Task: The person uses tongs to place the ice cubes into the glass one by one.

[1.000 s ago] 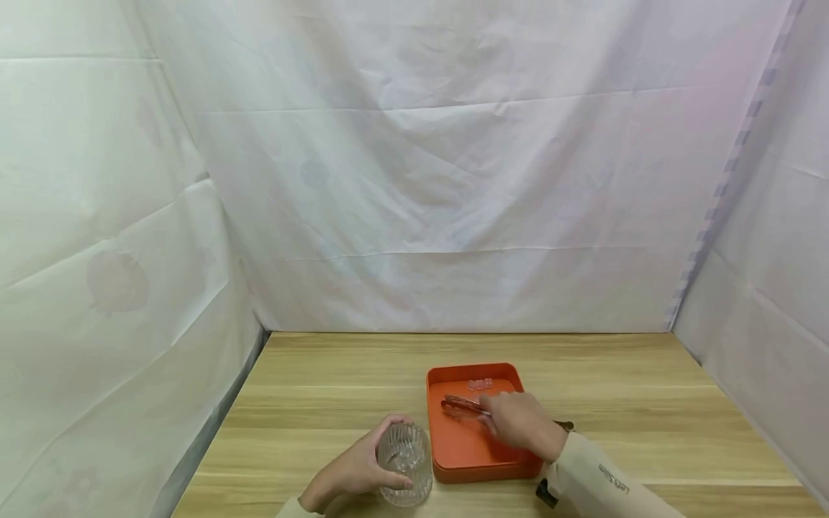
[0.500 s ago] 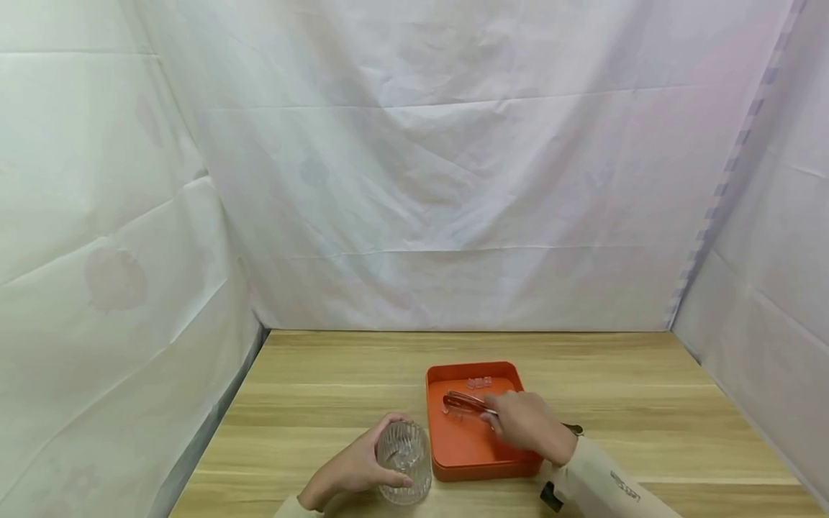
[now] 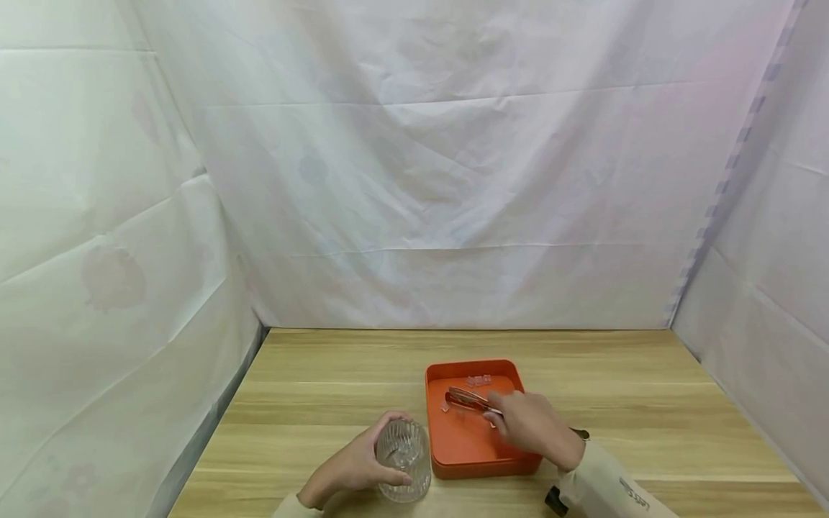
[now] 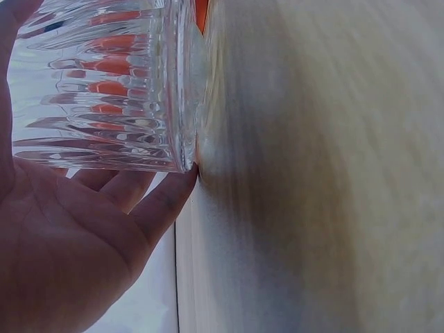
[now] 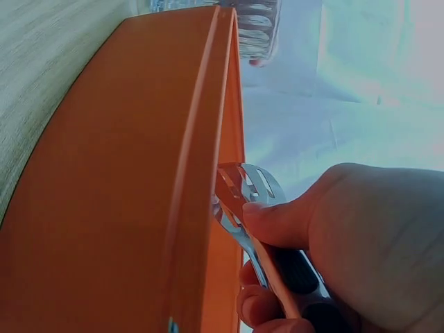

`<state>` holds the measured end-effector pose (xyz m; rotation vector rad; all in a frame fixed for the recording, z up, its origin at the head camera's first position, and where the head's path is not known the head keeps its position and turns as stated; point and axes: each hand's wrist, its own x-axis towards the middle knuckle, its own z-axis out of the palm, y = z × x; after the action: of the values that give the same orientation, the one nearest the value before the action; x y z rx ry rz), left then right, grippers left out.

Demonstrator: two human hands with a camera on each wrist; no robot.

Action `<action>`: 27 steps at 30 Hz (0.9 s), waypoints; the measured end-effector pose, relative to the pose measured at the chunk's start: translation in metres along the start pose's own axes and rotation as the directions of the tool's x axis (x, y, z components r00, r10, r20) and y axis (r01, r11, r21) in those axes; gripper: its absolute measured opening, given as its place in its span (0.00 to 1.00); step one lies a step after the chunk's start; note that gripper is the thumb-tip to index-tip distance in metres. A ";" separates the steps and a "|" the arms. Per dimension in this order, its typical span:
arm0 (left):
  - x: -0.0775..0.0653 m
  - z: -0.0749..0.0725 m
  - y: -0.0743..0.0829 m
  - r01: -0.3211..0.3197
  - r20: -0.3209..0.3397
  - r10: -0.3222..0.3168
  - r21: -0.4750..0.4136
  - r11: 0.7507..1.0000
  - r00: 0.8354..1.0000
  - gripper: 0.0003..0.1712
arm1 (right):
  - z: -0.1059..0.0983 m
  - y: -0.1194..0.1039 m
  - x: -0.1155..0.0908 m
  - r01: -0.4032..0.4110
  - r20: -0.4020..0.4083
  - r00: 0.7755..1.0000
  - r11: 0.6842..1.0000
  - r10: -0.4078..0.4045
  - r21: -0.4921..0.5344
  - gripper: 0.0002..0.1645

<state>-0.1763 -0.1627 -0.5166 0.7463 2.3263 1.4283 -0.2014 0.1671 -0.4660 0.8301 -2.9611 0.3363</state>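
Observation:
A ribbed clear glass [image 3: 404, 460] stands on the table just left of the orange tray [image 3: 453, 450]. Around its left side curl the thumb and fingers of my left hand [image 3: 365, 460]; in the left wrist view the fingers lie along the glass wall [image 4: 104, 90]. My right hand [image 3: 534, 428] grips metal tongs [image 3: 468, 398] with dark handle inserts, their tips low inside the tray. Several clear ice-like cubes [image 3: 478, 380] sit by the tray's far wall, and a single cube [image 3: 444, 407] lies near the tong tips. Whether the tongs pinch anything is unclear.
The wooden table [image 3: 324, 388] reaches back to a pale hanging cloth [image 3: 414, 216], with more cloth at both sides. The tray's raised rim stands between the glass and the cubes.
My right hand and the tongs have shifted slightly right. A cube near the tong tips now shows apart from them. My left hand still holds the glass in the same place.

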 end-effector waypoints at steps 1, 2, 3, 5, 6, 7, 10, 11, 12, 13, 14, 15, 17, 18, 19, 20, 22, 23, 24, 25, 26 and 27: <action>0.000 0.000 0.000 -0.001 0.000 0.001 -0.001 1.000 1.000 0.50 | 0.000 0.000 0.000 -0.001 -0.002 1.000 1.000 0.001 0.004 0.13; 0.000 0.000 0.000 -0.002 0.001 0.002 -0.002 1.000 1.000 0.50 | 0.000 0.000 -0.001 -0.003 -0.003 1.000 1.000 0.003 0.010 0.14; 0.000 0.000 0.000 -0.003 0.000 0.003 -0.002 1.000 1.000 0.50 | -0.001 0.000 -0.001 -0.004 -0.004 1.000 1.000 0.005 0.012 0.14; 0.000 0.000 -0.001 -0.002 0.000 0.002 -0.003 1.000 1.000 0.50 | -0.001 0.000 -0.002 -0.006 -0.005 1.000 1.000 0.006 0.018 0.14; 0.000 0.001 -0.001 -0.001 0.000 0.001 -0.002 1.000 1.000 0.50 | -0.002 0.001 -0.002 -0.005 -0.007 1.000 1.000 0.006 0.018 0.14; 0.000 0.001 -0.001 0.001 0.000 -0.001 -0.001 1.000 1.000 0.50 | -0.002 0.001 -0.003 -0.005 -0.010 1.000 1.000 0.005 0.020 0.14; 0.000 0.001 -0.002 0.003 -0.001 -0.003 -0.002 1.000 1.000 0.50 | -0.003 0.001 -0.004 -0.001 -0.022 1.000 1.000 0.001 0.012 0.14; -0.001 0.001 -0.002 0.004 -0.001 -0.004 -0.001 1.000 1.000 0.49 | -0.004 0.001 -0.004 0.001 -0.026 1.000 1.000 -0.001 0.011 0.14; -0.001 0.001 -0.002 0.006 -0.002 -0.006 0.000 1.000 1.000 0.49 | -0.004 0.002 -0.005 0.003 -0.031 1.000 1.000 -0.002 0.008 0.14; -0.001 0.001 -0.002 0.005 -0.002 -0.005 0.001 1.000 1.000 0.49 | -0.004 0.002 -0.005 0.004 -0.033 0.999 1.000 -0.003 0.009 0.14; 0.000 0.001 -0.002 0.005 -0.002 -0.005 0.004 1.000 1.000 0.49 | -0.005 0.002 -0.006 0.004 -0.036 0.999 1.000 -0.004 0.007 0.15; 0.000 0.001 -0.001 0.005 -0.002 -0.005 0.005 1.000 1.000 0.49 | -0.005 0.002 -0.006 0.004 -0.040 0.999 1.000 -0.004 0.010 0.15; 0.000 0.001 -0.001 0.005 -0.002 -0.005 0.012 1.000 1.000 0.49 | -0.006 0.002 -0.007 0.003 -0.041 0.999 1.000 -0.003 0.016 0.15; 0.000 0.001 -0.001 0.004 -0.003 -0.003 0.014 1.000 1.000 0.49 | -0.006 0.002 -0.007 0.003 -0.045 0.999 1.000 -0.002 0.019 0.15; 0.000 0.001 -0.001 0.001 -0.003 -0.001 0.016 1.000 1.000 0.49 | -0.007 0.002 -0.007 0.002 -0.047 0.999 1.000 -0.001 0.020 0.15; 0.000 0.001 0.000 -0.001 -0.003 0.001 0.018 1.000 1.000 0.49 | -0.007 0.002 -0.008 0.002 -0.051 0.999 1.000 -0.001 0.023 0.15; 0.000 0.000 -0.001 -0.002 -0.003 0.002 0.019 1.000 1.000 0.49 | -0.008 0.001 -0.008 0.000 -0.054 0.999 1.000 0.002 0.031 0.16; 0.000 0.000 -0.001 -0.001 -0.003 0.001 0.017 1.000 1.000 0.49 | -0.009 0.001 -0.008 -0.001 -0.056 0.998 0.999 0.003 0.032 0.16; 0.000 0.000 -0.001 0.000 -0.002 0.000 0.014 1.000 1.000 0.49 | -0.009 0.001 -0.009 -0.001 -0.058 0.998 0.999 0.003 0.034 0.16; 0.000 0.000 -0.001 0.003 0.001 -0.003 0.008 1.000 1.000 0.49 | -0.010 0.001 -0.009 -0.003 -0.057 0.998 0.999 0.005 0.036 0.16; 0.000 0.000 -0.001 0.004 0.004 -0.004 0.000 1.000 1.000 0.49 | -0.010 0.000 -0.010 -0.004 -0.058 0.998 0.999 0.006 0.039 0.16; 0.000 0.000 -0.001 0.004 0.006 -0.004 -0.007 1.000 1.000 0.48 | -0.010 0.000 -0.010 -0.006 -0.058 0.998 0.999 0.008 0.040 0.16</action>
<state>-0.1762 -0.1632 -0.5179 0.7421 2.3162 1.4300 -0.1931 0.1746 -0.4569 0.8001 -2.9138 0.4141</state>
